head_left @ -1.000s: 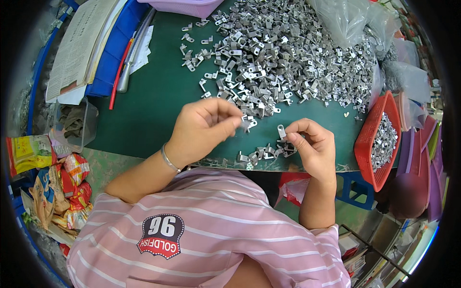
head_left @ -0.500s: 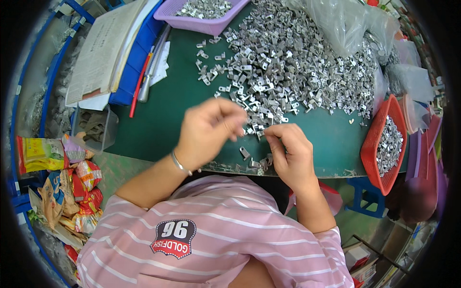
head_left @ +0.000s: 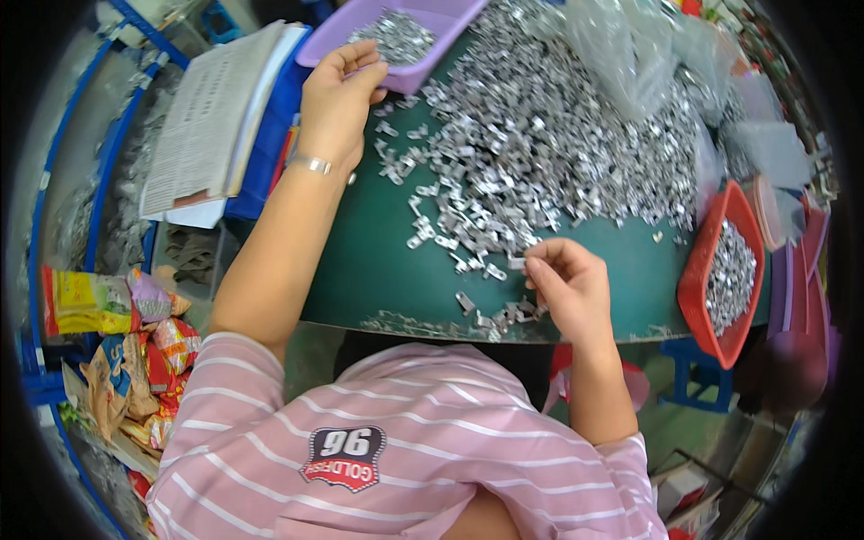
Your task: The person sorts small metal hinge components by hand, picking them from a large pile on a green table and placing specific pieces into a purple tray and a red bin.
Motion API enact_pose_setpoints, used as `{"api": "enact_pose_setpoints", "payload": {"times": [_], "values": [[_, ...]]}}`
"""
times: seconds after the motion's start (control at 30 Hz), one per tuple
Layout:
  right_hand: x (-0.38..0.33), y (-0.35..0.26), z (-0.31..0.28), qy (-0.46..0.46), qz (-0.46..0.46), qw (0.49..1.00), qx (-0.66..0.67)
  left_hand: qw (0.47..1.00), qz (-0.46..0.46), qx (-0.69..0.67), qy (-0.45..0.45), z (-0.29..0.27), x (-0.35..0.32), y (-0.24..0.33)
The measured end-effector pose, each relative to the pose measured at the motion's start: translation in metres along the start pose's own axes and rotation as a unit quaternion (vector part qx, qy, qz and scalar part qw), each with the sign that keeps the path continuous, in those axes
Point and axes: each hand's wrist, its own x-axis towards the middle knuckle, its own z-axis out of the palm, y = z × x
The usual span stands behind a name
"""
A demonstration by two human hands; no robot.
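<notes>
Head view: small shiny metal clip [head_left: 517,263] pinched in right hand [head_left: 567,286] fingers; left hand [head_left: 335,101] fingers loosely curled over purple tray [head_left: 432,67].

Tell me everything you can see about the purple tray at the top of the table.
The purple tray is a shallow rectangular bin that looks like plastic, lilac in colour, sitting at the far edge of the green table. It holds a loose heap of small silvery metal clips. Its far end is cut off by the picture's edge. The left hand reaches to its near rim, fingertips at the edge. The big clip pile lies just beside it.
</notes>
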Motion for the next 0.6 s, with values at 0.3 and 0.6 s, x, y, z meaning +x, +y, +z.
{"api": "enact_pose_setpoints", "payload": {"times": [0.3,0.6], "values": [[-0.005,-0.004,-0.004,-0.106,0.048,0.981,0.153,0.9,0.144,0.148,-0.383,0.017,-0.146,-0.011],[-0.003,0.005,0.017,-0.025,-0.28,0.875,-0.394,0.882,0.166,0.307,-0.316,-0.03,-0.179,-0.021]]}}
